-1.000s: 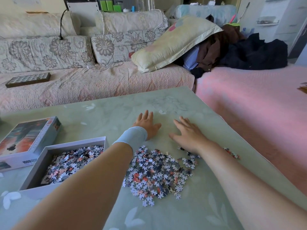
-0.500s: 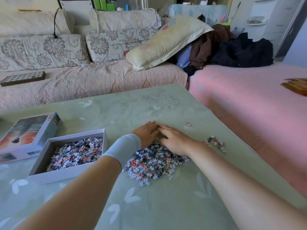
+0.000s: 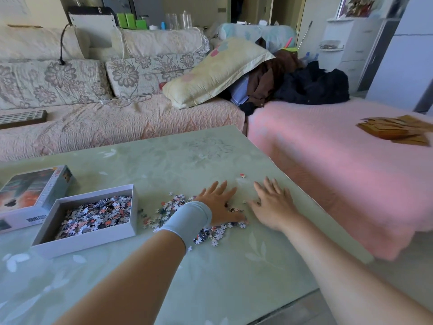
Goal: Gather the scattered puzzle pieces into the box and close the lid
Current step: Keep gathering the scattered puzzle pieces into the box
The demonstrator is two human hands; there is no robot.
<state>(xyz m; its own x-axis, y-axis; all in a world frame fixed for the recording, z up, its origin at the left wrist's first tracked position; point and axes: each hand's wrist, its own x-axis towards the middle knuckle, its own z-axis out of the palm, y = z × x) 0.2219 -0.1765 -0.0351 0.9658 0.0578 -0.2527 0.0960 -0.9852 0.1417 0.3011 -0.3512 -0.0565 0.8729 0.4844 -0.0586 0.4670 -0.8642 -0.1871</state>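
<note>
A white open box (image 3: 93,238) stands on the left of the green table and holds many puzzle pieces. Its printed lid (image 3: 30,193) lies just left of it. A loose pile of puzzle pieces (image 3: 168,212) spreads between the box and my hands. My left hand (image 3: 220,205), with a pale blue wristband, lies flat with straight fingers on the pile's right part. My right hand (image 3: 271,205) rests flat on the table just right of the pile. One stray piece (image 3: 242,175) lies beyond my fingertips.
The green table (image 3: 210,277) ends close on the right, beside a pink bed cover (image 3: 339,172). A sofa with cushions (image 3: 93,127) runs behind the table. Brown cardboard pieces (image 3: 398,130) lie on the bed.
Both hands have swept the pile leftward toward the box. They were touching half a second ago and now lie apart with fingers spread. The small cluster at the right is gone from view.
</note>
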